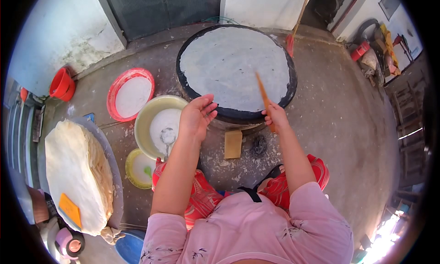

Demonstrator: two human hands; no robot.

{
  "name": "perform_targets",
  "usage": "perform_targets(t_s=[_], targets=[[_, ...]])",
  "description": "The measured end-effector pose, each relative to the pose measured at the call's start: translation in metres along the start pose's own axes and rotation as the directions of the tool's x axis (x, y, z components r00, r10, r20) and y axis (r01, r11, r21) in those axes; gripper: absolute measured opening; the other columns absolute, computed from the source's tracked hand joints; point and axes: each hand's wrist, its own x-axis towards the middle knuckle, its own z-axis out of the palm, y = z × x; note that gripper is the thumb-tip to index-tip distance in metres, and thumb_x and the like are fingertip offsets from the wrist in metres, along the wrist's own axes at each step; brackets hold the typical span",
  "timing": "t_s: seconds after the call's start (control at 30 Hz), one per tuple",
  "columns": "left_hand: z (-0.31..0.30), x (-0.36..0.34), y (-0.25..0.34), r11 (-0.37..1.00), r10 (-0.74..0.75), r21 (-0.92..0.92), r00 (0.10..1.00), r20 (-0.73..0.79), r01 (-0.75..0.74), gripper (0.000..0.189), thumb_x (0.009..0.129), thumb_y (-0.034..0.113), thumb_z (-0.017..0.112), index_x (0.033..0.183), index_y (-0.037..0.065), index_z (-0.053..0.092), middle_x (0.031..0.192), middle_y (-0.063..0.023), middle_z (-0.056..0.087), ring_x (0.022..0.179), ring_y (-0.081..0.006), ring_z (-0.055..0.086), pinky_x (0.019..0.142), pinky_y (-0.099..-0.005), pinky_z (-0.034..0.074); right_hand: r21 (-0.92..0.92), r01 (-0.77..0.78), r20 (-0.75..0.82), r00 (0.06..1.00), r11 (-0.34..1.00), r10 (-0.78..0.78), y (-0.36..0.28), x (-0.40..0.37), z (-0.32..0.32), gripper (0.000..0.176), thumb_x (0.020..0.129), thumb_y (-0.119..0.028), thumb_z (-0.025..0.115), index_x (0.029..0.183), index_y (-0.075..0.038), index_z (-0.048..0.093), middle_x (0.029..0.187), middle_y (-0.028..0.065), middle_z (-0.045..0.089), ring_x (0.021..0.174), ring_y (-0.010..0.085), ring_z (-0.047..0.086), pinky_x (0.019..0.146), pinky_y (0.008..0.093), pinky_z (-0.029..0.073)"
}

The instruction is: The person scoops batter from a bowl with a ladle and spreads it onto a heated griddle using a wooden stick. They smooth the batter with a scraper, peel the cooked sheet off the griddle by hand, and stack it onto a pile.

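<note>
The person sat on the ground before a wide round griddle [185, 87], its black rim close to both hands. A thin white sheet [229, 58] covered the whole top of it.

The right hand [275, 118] was closed around the near end of a thin wooden stick [262, 92]. The stick slanted up and away from the hand, its far end lying over the right part of the white sheet.

The left hand [197, 115] held nothing. Its fingers were spread loosely apart, palm turned to the right, at the near left edge of the griddle; whether it touched the rim could not be told.

Just left of that hand stood a pale yellow bowl [145, 115] of white batter with a ladle [167, 138] resting in it. Further left and a little farther off lay a red basin [115, 86] with white contents. Near the bowl sat a small yellow plate [133, 165]. At the far left a tall stack of thin sheets [73, 163] rested on a grey tray [115, 172], with an orange card [69, 210] on its near end. A tan block [233, 144] lay on the ground between the forearms.
</note>
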Motion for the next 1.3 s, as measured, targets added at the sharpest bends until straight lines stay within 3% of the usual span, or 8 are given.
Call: perform_targets(t_s=[0.4,0.47,0.67,0.8,0.87,1.1,1.17,1.3], targets=[[0.001,0.001,-0.001,1.0,-0.013,-0.021,1.0,0.008,0.013,0.025,0.079,0.012,0.053,0.1,-0.001,0.054,0.097,-0.0093,0.057,0.087,-0.0206,0.055,0.073,-0.0311,0.045,-0.045,0.02,0.206,0.978,0.999,-0.01,0.004,0.009,0.045,0.035,0.091,-0.019,0.038,0.126,-0.017,0.042,0.07,0.0023,0.053,0.046,0.0072,0.038,0.038,0.0198,0.034],[0.002,-0.001,-0.001,1.0,-0.006,-0.029,1.0,0.016,0.006,0.026,0.079,0.013,0.054,0.1,-0.001,0.054,0.097,-0.0093,0.058,0.087,-0.0203,0.055,0.073,-0.0307,0.045,-0.633,0.385,0.173,0.916,0.672,-0.362,0.022,0.043,0.053,0.041,0.086,-0.019,0.042,0.127,-0.015,0.04,0.079,0.016,0.059,0.068,0.029,0.058,0.059,0.0373,0.047],[-0.002,0.001,-0.001,0.999,-0.014,-0.04,0.999,0.032,0.016,0.025,0.08,0.012,0.052,0.1,-0.001,0.054,0.098,-0.0094,0.058,0.088,-0.0195,0.055,0.073,-0.0303,0.045,-0.909,0.337,0.226,0.894,0.247,-0.388,-0.008,0.007,0.094,0.042,0.083,-0.02,0.044,0.125,-0.014,0.043,0.086,0.0217,0.058,0.085,0.0373,0.056,0.074,0.0429,0.045],[-0.001,0.0,0.002,0.998,-0.036,-0.043,0.999,0.018,0.037,0.025,0.08,0.012,0.051,0.101,-0.001,0.053,0.098,-0.0097,0.057,0.088,-0.0198,0.055,0.073,-0.0303,0.045,-0.674,0.609,0.318,0.751,0.419,-0.578,0.022,0.041,0.061,0.039,0.086,-0.019,0.042,0.124,-0.014,0.043,0.079,0.0172,0.058,0.066,0.0299,0.058,0.057,0.0386,0.047],[0.0,-0.004,0.002,0.999,-0.027,-0.035,1.0,0.008,0.028,0.025,0.081,0.011,0.051,0.102,-0.001,0.052,0.099,-0.0101,0.057,0.089,-0.0202,0.055,0.073,-0.0305,0.045,0.001,-0.012,0.118,0.993,1.0,0.011,0.0,0.024,0.046,0.036,0.089,-0.018,0.037,0.125,-0.016,0.044,0.07,0.0085,0.052,0.047,0.0153,0.046,0.039,0.0275,0.038],[0.0,-0.005,0.0,0.999,-0.034,-0.028,0.999,0.038,0.035,0.026,0.081,0.011,0.051,0.103,-0.001,0.051,0.101,-0.0108,0.057,0.09,-0.0206,0.055,0.073,-0.031,0.046,-0.064,0.063,0.105,0.993,0.996,-0.056,-0.012,0.045,0.047,0.037,0.089,-0.016,0.036,0.125,-0.016,0.044,0.07,0.0085,0.052,0.047,0.0126,0.04,0.04,0.0256,0.036],[0.0,-0.006,0.001,0.999,-0.029,-0.035,0.999,0.036,0.031,0.026,0.081,0.011,0.05,0.104,-0.001,0.05,0.101,-0.0107,0.057,0.09,-0.0207,0.055,0.073,-0.0312,0.046,-0.83,0.409,0.153,0.82,0.378,-0.552,0.0,0.073,0.05,0.039,0.087,-0.019,0.041,0.125,-0.013,0.043,0.069,0.0167,0.057,0.054,0.0216,0.05,0.051,0.0341,0.043],[-0.001,-0.005,0.0,0.998,-0.029,-0.046,0.999,0.046,0.031,0.026,0.081,0.011,0.05,0.104,-0.001,0.05,0.102,-0.0107,0.056,0.09,-0.0209,0.055,0.073,-0.0315,0.046,-0.943,0.293,0.188,0.862,0.159,-0.471,-0.003,0.064,0.075,0.041,0.085,-0.021,0.044,0.125,-0.011,0.042,0.07,0.0224,0.057,0.065,0.0271,0.056,0.064,0.0383,0.045]])
